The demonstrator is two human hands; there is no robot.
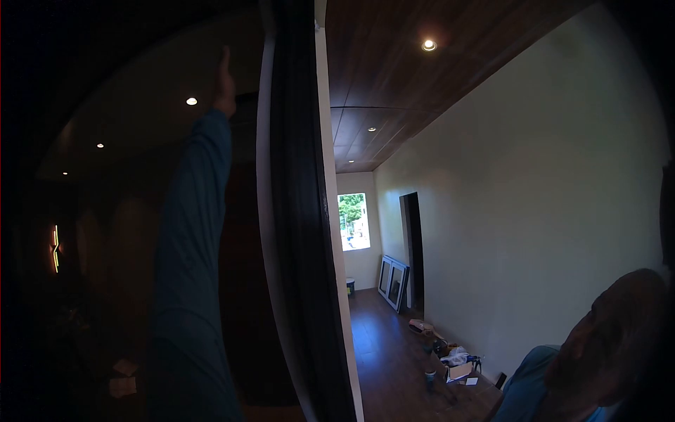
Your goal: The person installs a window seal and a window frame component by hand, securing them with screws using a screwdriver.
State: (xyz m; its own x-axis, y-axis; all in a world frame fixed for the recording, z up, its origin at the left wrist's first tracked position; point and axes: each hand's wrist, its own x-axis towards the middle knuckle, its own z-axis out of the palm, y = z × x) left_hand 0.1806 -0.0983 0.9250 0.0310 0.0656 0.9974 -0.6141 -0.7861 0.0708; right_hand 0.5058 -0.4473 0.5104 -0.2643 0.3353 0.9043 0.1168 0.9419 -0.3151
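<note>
My left hand (224, 88) is raised high at the left, at the end of a long blue sleeve (190, 246). It is seen nearly edge-on in dim light, its fingers stretched upward, and nothing shows in it. Nearest to it is a tall door frame (299, 176) with a dark, nearly black face and pale edges, standing just to the right. Whether the palm touches anything is too dark to tell. My right hand is out of view.
Another person (598, 344) in a blue top is close at lower right. Beyond the frame, a window unit (393, 283) leans by a dark doorway (413, 246). Boxes and bags (457, 362) lie along the pale wall (520, 197). A lit wall lamp (55, 248) glows at far left.
</note>
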